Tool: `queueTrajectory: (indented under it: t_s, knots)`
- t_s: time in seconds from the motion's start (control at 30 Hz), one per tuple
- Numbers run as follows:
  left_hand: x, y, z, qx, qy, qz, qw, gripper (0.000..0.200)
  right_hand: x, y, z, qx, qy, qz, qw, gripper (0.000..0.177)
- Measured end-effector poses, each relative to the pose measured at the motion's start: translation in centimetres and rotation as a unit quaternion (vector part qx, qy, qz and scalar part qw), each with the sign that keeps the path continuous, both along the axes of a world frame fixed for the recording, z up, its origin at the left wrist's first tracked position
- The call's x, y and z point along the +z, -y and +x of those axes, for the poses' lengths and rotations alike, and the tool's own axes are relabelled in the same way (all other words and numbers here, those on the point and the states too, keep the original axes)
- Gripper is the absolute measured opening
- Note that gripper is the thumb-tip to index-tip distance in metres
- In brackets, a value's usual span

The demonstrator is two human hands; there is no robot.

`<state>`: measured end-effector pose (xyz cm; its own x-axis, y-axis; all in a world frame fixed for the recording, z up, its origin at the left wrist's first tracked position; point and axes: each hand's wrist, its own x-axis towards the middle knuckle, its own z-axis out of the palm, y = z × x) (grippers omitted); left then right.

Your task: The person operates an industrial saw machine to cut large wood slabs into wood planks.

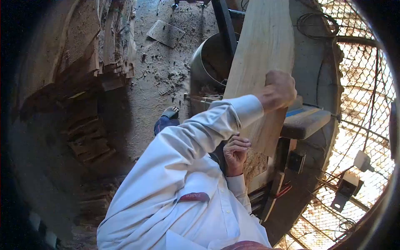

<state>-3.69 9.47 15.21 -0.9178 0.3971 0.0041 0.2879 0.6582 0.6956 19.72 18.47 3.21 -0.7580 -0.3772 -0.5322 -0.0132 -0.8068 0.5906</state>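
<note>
A long, pale wooden plank [262, 41] lies lengthwise on the machine bed, its browner near end pointing toward me. My left arm reaches across my body, and my left hand [278, 89] is closed in a fist over the plank near its right edge. I cannot tell what its fingers hold, since they are turned away and slightly blurred. Lower down, my right hand [236, 151] is beside the plank's near left edge, palm partly showing, fingers curled together with nothing visible in them. A grey guide block [306, 121] with a blue strip stands right of the plank.
Left of the plank stands a round metal drum [204, 62]. Rough timber [79, 41] is stacked at the left. On the dusty floor lies a flat board piece [166, 33], and a foot [170, 112] shows nearby. Wire mesh [358, 87] with hanging cables borders the right side.
</note>
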Motion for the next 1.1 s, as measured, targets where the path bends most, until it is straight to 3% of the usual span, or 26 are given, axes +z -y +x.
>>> queueTrajectory:
  t_s: [0.17,0.27,0.37,0.6,0.67,0.77,0.9,0.97,1.1]
  knots:
    - [-0.1,-0.5,0.0,-0.024,-0.001,0.009,1.0,0.027,-0.2,0.3,0.2,0.003,-0.019,0.061,0.998,0.018]
    - [-0.9,-0.7,0.3,-0.057,-0.088,0.007,0.994,0.027,0.5,0.8,0.0,0.007,0.004,0.088,0.996,0.018]
    - [-0.8,-1.2,-0.3,-0.09,-0.04,-0.036,0.995,0.021,0.0,0.5,0.4,-0.01,0.014,0.134,0.991,0.021]
    - [-2.6,-3.1,-0.6,0.002,-0.009,0.087,0.996,0.025,-0.2,0.1,0.3,-0.031,0.051,0.144,0.988,0.022]
    - [-2.3,-2.8,-0.7,0.007,0.02,0.108,0.994,0.026,-0.7,-0.3,0.6,-0.02,0.014,0.162,0.986,0.024]
    - [-3.5,-4.2,-0.6,0.102,0.006,0.203,0.974,0.032,-0.2,0.4,0.6,-0.021,0.016,0.143,0.989,0.024]
    - [-3.2,-4.1,-0.6,0.095,0.009,0.203,0.975,0.034,1.3,1.3,-0.9,-0.011,0.046,0.069,0.996,0.019]
    - [-2.0,-2.3,-0.4,0.079,0.017,0.165,0.983,0.033,1.0,1.5,-0.2,-0.057,0.049,0.062,0.995,0.005]
    - [-1.4,1.4,0.1,0.03,-0.02,0.108,0.993,0.04,1.8,2.1,0.3,-0.052,0.101,0.059,0.992,0.032]
